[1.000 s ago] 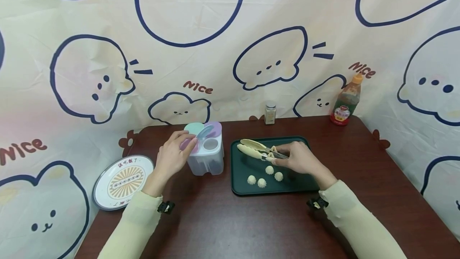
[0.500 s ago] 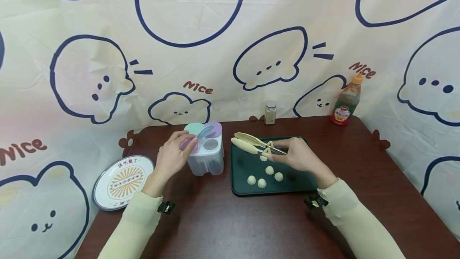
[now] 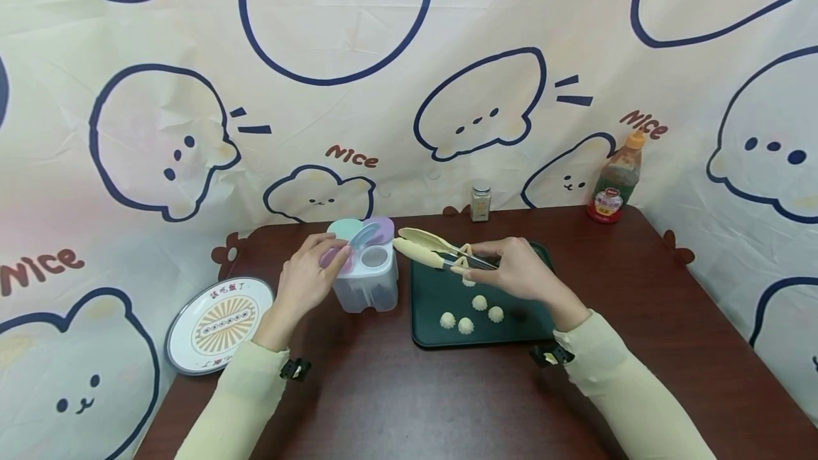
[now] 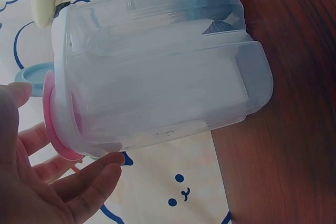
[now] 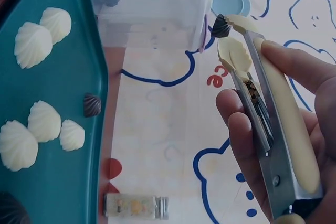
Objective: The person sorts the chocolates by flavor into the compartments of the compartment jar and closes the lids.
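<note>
My left hand point(image 3: 309, 273) is at the top of a clear storage box point(image 3: 367, 289) with several coloured lids. Its thumb touches the raised blue lid point(image 4: 35, 78), and its other fingers bend around the pink lid point(image 4: 52, 114) and box edge. A round opening point(image 3: 374, 255) shows below the blue lid. With my right hand point(image 3: 519, 270) I grip cream-tipped metal tongs point(image 3: 429, 247) above the green tray point(image 3: 424, 332). A small dark ridged piece point(image 5: 221, 26) sits at the tong tips, beside the opening. Inside the box, dark pieces point(image 4: 218, 6) lie at the bottom.
Several white ridged pieces point(image 3: 466, 325) and some dark ones point(image 5: 92, 105) lie on the tray. A small glass jar point(image 3: 481, 202) and a sauce bottle point(image 3: 615, 179) stand at the back edge. A white plate point(image 3: 220, 325) lies at the left.
My right hand has moved left with the tongs, which first rose from over the tray, bringing their tips to the box's right side. My left hand and the box have stayed put.
</note>
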Demonstrator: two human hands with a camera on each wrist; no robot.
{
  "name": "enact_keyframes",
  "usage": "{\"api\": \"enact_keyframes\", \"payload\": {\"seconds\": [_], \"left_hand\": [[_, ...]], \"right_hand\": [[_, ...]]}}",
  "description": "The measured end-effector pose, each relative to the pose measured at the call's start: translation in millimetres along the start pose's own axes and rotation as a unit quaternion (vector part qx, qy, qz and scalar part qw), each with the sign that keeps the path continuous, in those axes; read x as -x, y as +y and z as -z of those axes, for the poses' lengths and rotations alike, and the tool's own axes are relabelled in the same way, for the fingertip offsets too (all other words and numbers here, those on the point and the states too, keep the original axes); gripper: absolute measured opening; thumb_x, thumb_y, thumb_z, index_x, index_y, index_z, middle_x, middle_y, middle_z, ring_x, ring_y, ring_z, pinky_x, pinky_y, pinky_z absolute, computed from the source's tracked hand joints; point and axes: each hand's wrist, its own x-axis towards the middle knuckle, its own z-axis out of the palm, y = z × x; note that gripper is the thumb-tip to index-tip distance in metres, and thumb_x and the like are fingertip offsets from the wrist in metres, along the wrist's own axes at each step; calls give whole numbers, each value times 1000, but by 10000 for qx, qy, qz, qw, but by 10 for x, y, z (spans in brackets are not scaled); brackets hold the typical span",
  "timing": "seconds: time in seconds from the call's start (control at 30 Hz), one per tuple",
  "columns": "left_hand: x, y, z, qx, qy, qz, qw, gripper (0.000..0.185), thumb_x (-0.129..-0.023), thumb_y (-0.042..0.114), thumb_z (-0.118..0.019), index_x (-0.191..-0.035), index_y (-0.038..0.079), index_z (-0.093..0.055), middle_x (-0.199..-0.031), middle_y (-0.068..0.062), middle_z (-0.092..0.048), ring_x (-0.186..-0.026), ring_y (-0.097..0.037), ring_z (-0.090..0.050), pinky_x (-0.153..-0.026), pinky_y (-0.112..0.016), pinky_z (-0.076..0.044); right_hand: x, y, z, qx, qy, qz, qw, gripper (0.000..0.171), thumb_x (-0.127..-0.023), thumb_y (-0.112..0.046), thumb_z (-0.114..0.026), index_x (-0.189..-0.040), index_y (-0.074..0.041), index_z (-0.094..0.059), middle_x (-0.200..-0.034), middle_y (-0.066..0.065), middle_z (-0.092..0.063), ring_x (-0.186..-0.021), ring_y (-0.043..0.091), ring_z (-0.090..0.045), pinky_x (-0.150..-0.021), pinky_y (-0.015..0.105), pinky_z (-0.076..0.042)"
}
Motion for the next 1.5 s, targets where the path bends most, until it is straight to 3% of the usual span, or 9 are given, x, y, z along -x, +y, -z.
{"api": "enact_keyframes", "payload": {"seconds": [0.2, 0.33, 0.67, 1.5], "left_hand": [[-1, 1, -6, 1, 12, -7, 10000, 59, -98, 66, -41, -132, 22, -63, -152, -9, -47, -136, -39, -49, -107, -71, -36], [2, 3, -5, -48, 21, -11, 10000, 60, -98, 65, -40, -132, 22, -63, -152, -9, -47, -135, -39, -49, -107, -71, -36], [-2, 5, -2, -53, 89, -29, 9999, 59, -98, 65, -41, -131, 21, -64, -150, -9, -48, -134, -40, -51, -105, -68, -41], [4, 2, -2, -11, 19, -10, 10000, 59, -98, 65, -42, -132, 22, -63, -151, -9, -47, -136, -40, -49, -107, -71, -36]], "right_hand": [[-47, -64, -35, -105, -109, 23, 9999, 41, -85, -33, -79, -122, -17, -72, -99, -4, -77, -67, 10, -61, -56, 24, -43], [-82, -112, -62, -199, -203, 86, 9996, 40, -86, -33, -79, -122, -18, -72, -91, -5, -76, -63, 11, -59, -52, 23, -42], [-177, -213, -145, -58, -325, 174, 9993, 42, -85, -35, -79, -124, -20, -71, -79, -11, -70, -55, 11, -48, -49, 23, -34], [-176, -221, -129, 57, -352, 174, 9992, 40, -85, -34, -80, -121, -21, -73, -75, -12, -69, -55, 10, -49, -49, 23, -35]]}}
